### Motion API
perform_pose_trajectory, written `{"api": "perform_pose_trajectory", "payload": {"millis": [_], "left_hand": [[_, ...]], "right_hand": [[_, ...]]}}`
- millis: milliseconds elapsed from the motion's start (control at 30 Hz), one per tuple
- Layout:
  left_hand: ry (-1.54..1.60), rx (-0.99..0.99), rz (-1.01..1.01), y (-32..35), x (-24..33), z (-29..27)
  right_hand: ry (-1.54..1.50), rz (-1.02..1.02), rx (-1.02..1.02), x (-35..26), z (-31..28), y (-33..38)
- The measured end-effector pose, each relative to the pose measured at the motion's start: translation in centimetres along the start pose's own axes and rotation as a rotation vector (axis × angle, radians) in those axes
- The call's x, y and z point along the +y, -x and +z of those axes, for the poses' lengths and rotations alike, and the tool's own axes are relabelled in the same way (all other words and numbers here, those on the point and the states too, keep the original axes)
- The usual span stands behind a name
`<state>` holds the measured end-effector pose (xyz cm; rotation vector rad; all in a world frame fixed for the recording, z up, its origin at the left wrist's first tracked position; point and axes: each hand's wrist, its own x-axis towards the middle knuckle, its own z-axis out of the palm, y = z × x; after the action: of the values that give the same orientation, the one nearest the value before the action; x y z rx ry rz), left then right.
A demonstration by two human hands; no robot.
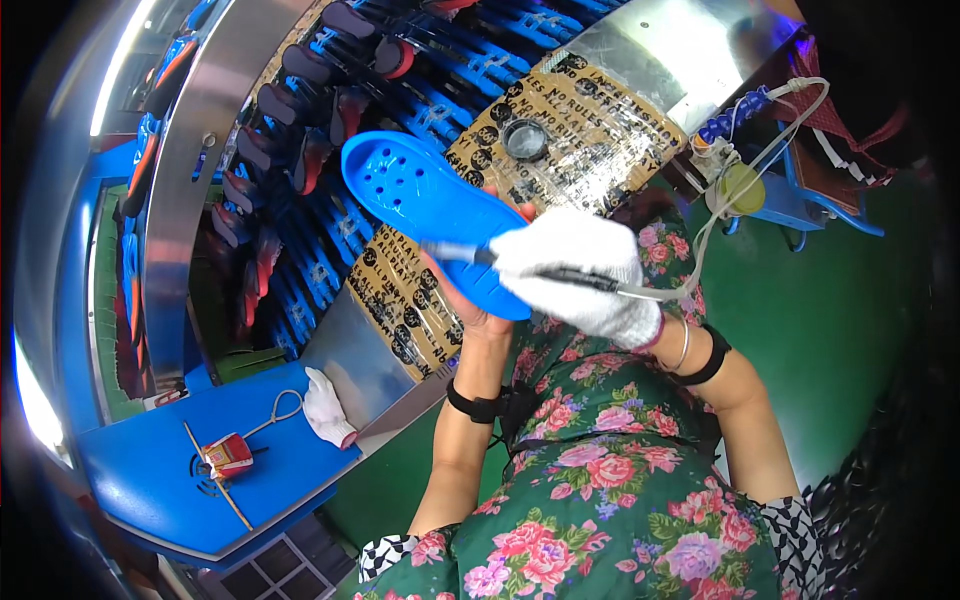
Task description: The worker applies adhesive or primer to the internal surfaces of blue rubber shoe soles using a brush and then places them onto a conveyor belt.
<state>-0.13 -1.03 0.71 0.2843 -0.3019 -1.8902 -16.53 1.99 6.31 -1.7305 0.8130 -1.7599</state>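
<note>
My left hand [470, 300], bare, holds a bright blue shoe sole [425, 205] from below, its hollow side with small holes facing up. My right hand [585, 270], in a white knit glove, grips a thin pen-like tool [545, 275] whose tip rests on the sole near its middle. A pale hose [700, 240] runs from the tool's rear up to the right. Both hands are above my lap in a floral dress.
A conveyor [330, 150] with blue racks carrying dark and red soles curves from upper left. A taped, printed panel [560, 130] with a round hole lies behind the sole. A blue shelf [150, 470] holds a small red box, a stick and a white glove [325, 405]. Green floor right.
</note>
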Motion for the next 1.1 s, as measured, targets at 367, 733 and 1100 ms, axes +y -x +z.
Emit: {"api": "perform_pose_trajectory", "payload": {"millis": [367, 733, 1100], "left_hand": [[0.143, -0.062, -0.07, -0.6, 1.0, 1.7], [0.062, -0.041, -0.184, -1.0, 3.3, 0.1], [-0.057, -0.113, -0.218, -1.1, 4.9, -0.3]], "right_hand": [[0.084, -0.131, -0.175, 0.3, -0.9, 0.5], [0.177, -0.201, -0.35, -0.5, -0.4, 2.0], [-0.031, 0.076, -0.384, -1.7, -0.5, 2.5]]}}
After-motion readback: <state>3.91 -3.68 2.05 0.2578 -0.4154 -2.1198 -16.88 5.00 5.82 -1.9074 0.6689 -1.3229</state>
